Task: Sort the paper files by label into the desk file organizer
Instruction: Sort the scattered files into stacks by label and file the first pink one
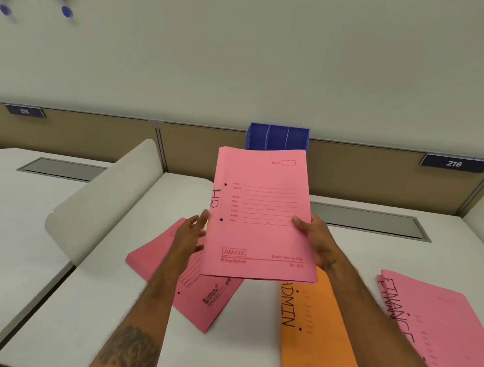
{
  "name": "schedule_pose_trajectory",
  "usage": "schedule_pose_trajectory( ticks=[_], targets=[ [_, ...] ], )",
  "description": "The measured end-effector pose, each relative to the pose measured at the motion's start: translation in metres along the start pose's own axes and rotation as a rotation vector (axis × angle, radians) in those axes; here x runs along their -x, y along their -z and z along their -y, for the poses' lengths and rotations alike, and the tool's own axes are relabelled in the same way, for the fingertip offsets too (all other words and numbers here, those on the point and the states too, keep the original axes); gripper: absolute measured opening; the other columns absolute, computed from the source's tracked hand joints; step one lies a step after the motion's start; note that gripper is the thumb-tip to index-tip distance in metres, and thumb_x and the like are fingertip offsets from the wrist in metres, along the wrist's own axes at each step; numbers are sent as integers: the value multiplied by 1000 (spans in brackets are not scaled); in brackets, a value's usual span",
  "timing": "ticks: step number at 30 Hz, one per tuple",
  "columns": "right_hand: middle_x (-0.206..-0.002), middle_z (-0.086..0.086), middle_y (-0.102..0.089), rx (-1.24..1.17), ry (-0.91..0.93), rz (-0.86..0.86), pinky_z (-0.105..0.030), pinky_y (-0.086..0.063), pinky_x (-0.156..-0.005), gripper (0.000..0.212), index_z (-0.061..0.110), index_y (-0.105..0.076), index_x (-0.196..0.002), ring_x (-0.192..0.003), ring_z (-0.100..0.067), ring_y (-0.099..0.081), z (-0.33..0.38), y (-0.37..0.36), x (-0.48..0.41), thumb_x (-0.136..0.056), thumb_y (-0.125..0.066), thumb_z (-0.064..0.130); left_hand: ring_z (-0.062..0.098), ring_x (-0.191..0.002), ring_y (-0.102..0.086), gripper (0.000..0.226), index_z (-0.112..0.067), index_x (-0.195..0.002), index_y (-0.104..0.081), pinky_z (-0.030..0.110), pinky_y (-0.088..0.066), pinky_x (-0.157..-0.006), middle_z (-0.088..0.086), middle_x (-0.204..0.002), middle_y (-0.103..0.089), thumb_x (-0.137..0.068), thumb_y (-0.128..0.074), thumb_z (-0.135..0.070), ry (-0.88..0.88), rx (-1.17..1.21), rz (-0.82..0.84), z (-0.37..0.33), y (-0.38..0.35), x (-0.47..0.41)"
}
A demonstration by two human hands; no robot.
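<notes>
- We hold one pink paper file (261,226), marked "HR" by hand along its left edge, raised upright above the white bench (95,288) between our two hands.
- Right hand (316,240): clamped on the file's right edge, thumb pressed on the front cover, the other fingers hidden behind it.
- Left hand (189,236): fingers straight and spread, with the tips at the file's left edge; it grips nothing.
- Blue plastic desk file organizer (276,139): beyond both hands, against the back partition, its lower part hidden behind the top of the held file.
- Pink paper files in a skewed pile (215,302): flat on the bench under our left hand and forearm.
- Orange paper file marked "ADMIN" (316,341): flat on the bench below our right hand, its top tucked under the held file.
- Pink paper files marked "FINANCE" (446,328): flat on the bench, right of our right forearm.
- Beige rounded divider panel (108,198): left of our left hand.
- Dark number plate "216" (455,163): on the partition, beyond our right hand.
</notes>
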State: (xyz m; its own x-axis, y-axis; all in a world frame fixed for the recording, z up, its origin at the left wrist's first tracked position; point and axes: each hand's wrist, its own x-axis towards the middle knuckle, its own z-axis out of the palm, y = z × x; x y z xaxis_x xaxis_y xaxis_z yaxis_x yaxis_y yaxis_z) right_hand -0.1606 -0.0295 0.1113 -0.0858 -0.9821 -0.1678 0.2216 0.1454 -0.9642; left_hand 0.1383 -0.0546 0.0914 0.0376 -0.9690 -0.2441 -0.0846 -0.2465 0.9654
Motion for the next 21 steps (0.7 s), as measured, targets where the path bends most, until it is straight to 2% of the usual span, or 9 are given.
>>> schedule_pose_trajectory(
  ticks=[3,5,7,9,12,14,21],
  targets=[
    [-116,-12,-69,5,-4,-5,-56,-54,-86,34,17,-57,-127,-102,-37,-67,-5,2,1,-93,-61,17,39,-121,-51,93,-8,-143,-42,52,-49,-95,18,-139,-50,-79,-57,-74,194,-78,-292,46,20,-16],
    [-117,-11,-69,-1,-14,-10,-57,-53,-88,36,17,-56,-128,-105,-38,-66,-9,2,-1,-93,-61,16,42,-116,-53,101,0,-137,-47,53,-50,-94,23,-133,-52,-74,-56,-79,316,-257,-394,77,31,-24],
    [-117,-11,-69,-8,-33,-29,-55,-54,-87,35,17,-56,-128,-105,-38,-65,-12,0,-4,-93,-61,15,41,-118,-50,99,4,-133,-47,49,-46,-96,26,-130,-51,-76,-57,-76,408,-450,-464,97,37,-23],
    [-116,-10,-70,-5,-43,-47,-52,-56,-85,32,19,-57,-125,-103,-36,-67,-15,-3,-7,-94,-59,15,39,-124,-43,96,6,-135,-40,46,-40,-99,27,-134,-45,-80,-59,-70,509,-535,-486,108,41,-19],
    [-114,-8,-71,-3,-54,-65,-47,-58,-79,30,21,-57,-124,-98,-32,-69,-21,-9,-10,-95,-58,16,37,-123,-38,98,5,-132,-40,45,-37,-101,26,-133,-41,-75,-64,-71,637,-526,-508,124,44,-19],
    [-114,-8,-71,0,-58,-76,-45,-58,-77,31,20,-56,-127,-98,-32,-69,-26,-12,-12,-96,-57,17,37,-121,-37,95,3,-126,-41,45,-38,-100,25,-131,-39,-71,-72,-67,664,-484,-549,132,45,-24],
    [-117,-9,-69,20,-73,-136,-52,-55,-85,32,19,-56,-128,-103,-36,-66,-35,-18,-16,-96,-57,18,33,-112,-41,90,-1,-122,-39,41,-40,-92,21,-124,-41,-62,-87,-48,714,-492,-594,130,40,-38]
  ],
)
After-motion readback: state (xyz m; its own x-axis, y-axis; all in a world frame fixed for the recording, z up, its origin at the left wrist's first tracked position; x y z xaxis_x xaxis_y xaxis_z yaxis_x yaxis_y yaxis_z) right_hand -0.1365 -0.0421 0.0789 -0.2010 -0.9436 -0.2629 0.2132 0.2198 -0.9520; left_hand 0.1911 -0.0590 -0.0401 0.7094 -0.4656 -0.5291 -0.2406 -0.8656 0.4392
